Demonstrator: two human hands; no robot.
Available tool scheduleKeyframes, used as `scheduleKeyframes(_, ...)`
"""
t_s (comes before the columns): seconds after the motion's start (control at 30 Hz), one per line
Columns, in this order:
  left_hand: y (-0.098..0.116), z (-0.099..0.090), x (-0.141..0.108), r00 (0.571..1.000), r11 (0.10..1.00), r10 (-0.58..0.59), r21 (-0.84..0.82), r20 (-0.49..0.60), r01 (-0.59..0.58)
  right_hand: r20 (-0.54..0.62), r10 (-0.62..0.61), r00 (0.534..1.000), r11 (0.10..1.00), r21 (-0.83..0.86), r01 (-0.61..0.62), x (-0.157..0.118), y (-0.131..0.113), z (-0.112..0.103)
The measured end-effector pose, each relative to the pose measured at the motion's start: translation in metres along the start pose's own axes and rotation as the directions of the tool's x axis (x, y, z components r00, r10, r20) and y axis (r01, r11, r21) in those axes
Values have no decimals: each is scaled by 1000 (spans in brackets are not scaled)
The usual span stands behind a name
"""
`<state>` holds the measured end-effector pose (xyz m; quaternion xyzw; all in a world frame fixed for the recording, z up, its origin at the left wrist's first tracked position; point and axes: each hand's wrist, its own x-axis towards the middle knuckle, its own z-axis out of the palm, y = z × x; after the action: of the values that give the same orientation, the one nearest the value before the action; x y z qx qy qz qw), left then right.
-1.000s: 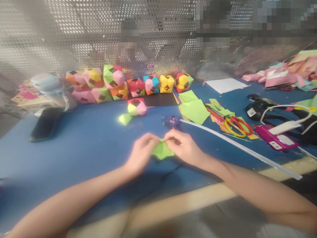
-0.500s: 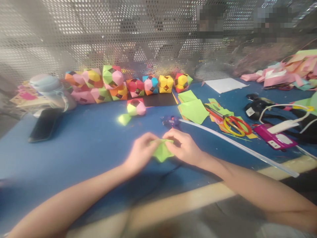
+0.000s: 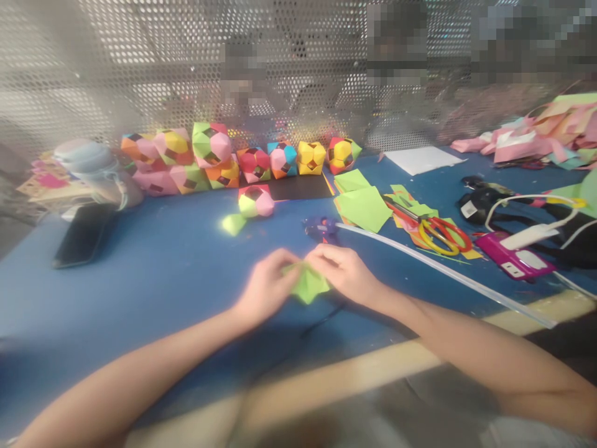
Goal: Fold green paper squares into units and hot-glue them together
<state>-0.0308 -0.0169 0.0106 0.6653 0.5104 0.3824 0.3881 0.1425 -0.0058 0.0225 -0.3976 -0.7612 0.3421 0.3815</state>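
A creased piece of green paper (image 3: pixel 308 286) is held between both hands above the blue table, near its front edge. My left hand (image 3: pixel 269 283) pinches its left side, and my right hand (image 3: pixel 347 274) grips the upper right side with bent fingers. Just beyond the hands lies a purple glue gun (image 3: pixel 321 228) with a long clear stick (image 3: pixel 448 272) reaching right. Left of it are a small green folded piece (image 3: pixel 234 224) and a partly built pink, red and green paper shape (image 3: pixel 256 202).
Colourful paper balls (image 3: pixel 212 146) line the back by a perforated metal screen. A phone (image 3: pixel 85 235) and a cup (image 3: pixel 96 171) are at left. Green sheets (image 3: pixel 364 208), scissors (image 3: pixel 441 236) and a magenta power socket (image 3: pixel 515 256) lie right. People show dimly behind the screen.
The fingers of my right hand have shifted slightly on the green paper, and its lower tip has moved a little to the right. My left hand is nearly unchanged.
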Motion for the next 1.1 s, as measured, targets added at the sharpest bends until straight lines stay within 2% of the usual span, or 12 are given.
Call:
scheduleKeyframes(0.07, -5, -1, 2, 998, 1000, -4, -16, -69, 3, 15, 108, 994, 988, 110, -109, 0, -1, -2)
scheduleKeyframes(0.13, -10, -1, 4, 989, 999, -14, -43, -144, 8, 17, 156, 988, 974, 166, -156, 0, 0, 0)
scheduleKeyframes(0.2, -14, -1, 5, 981, 996, -27, -86, -190, 11, 37, 181, 983, 969, 164, -184, 0, 5, 4)
scheduleKeyframes(0.27, -17, 0, 5, 983, 991, -44, -134, -180, 19, 32, 185, 982, 976, 113, -188, 0, 10, 9)
scheduleKeyframes(0.43, -14, 5, 1, 995, 973, -77, -224, -60, 61, -72, 106, 992, 993, -52, -110, 1, 17, 13)
scheduleKeyframes(0.57, -7, 5, 1, 991, 972, -120, -194, 58, 130, -53, -27, 998, 986, -166, 18, 0, 17, 10)
scheduleKeyframes(0.7, -5, 4, 3, 992, 989, -128, -70, 6, 128, -22, -125, 992, 976, -183, 119, -1, 17, 12)
scheduleKeyframes(0.87, -14, 4, 3, 989, 992, -114, -71, -90, 108, -81, -43, 996, 997, -71, 37, 0, 18, 14)
scheduleKeyframes(0.93, -16, 5, 2, 990, 992, -114, -65, -85, 108, -92, -37, 995, 997, -75, 30, 1, 18, 13)
scheduleKeyframes(1.1, -10, 7, 2, 994, 990, -108, -90, -24, 106, -108, -165, 980, 975, -169, 145, 2, 18, 10)
